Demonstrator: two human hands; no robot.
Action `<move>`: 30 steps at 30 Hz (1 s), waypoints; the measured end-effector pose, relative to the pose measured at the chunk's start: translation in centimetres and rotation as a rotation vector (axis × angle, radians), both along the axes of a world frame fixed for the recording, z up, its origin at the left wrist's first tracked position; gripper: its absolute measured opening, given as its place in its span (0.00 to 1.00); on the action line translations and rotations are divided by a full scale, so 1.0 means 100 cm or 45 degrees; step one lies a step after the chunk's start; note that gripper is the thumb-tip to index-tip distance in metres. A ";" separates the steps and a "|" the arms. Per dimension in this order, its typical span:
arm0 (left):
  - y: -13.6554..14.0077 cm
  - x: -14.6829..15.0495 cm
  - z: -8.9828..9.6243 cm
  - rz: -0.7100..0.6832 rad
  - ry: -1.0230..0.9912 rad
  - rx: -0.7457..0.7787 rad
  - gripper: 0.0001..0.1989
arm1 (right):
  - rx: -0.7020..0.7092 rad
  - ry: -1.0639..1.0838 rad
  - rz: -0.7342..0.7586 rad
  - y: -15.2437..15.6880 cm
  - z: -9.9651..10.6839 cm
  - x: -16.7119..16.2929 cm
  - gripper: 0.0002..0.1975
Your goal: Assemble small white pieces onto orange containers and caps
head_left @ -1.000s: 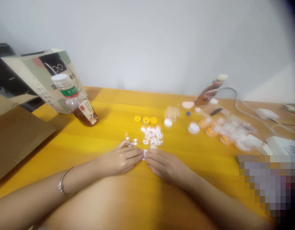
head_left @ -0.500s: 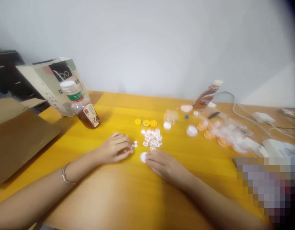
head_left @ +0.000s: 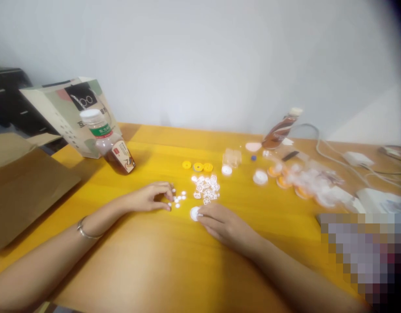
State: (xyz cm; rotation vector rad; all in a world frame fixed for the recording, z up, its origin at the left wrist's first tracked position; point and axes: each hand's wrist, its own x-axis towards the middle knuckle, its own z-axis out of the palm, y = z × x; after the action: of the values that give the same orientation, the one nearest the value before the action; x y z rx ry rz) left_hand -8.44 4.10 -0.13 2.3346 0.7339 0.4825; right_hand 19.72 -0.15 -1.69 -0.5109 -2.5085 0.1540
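My left hand [head_left: 151, 197] rests on the yellow table, its thumb and fingers apart beside several small white round pieces [head_left: 178, 199]. Nothing shows between those fingertips. My right hand [head_left: 225, 224] has its fingers closed on the edge of a white disc [head_left: 194, 213] lying on the table. Just beyond that disc spreads a loose pile of white openwork pieces [head_left: 207, 189]. Behind the pile, yellow discs [head_left: 198, 167] sit in a row, with a white round piece [head_left: 226, 170] to their right.
At left stand a tea bottle [head_left: 111, 145], a paper bag [head_left: 68, 117] and a cardboard box [head_left: 31, 191]. Towards the right are a second bottle [head_left: 280, 130], a white round part [head_left: 260, 177], orange and clear plastic parts [head_left: 301, 182], and cables with a white adapter [head_left: 357, 159].
My left hand has drawn back to the left and its thumb and fingers have parted, uncovering more of the small white pieces. My right hand stays at the white disc.
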 end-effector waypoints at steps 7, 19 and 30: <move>-0.003 0.001 0.001 0.005 0.026 0.132 0.07 | -0.003 0.016 -0.039 -0.003 0.002 0.000 0.09; -0.032 0.024 -0.015 -0.012 -0.015 0.838 0.12 | -0.043 -0.069 -0.060 -0.005 0.001 -0.001 0.13; -0.046 0.043 -0.007 -0.033 0.199 0.936 0.06 | -0.061 -0.138 0.017 -0.004 0.002 -0.002 0.15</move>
State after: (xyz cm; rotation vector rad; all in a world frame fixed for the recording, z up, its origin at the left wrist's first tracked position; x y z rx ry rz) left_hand -4.13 -0.48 -0.86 3.0892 0.6664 0.6426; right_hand 19.48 -0.55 -1.50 -0.5349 -2.6196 0.1973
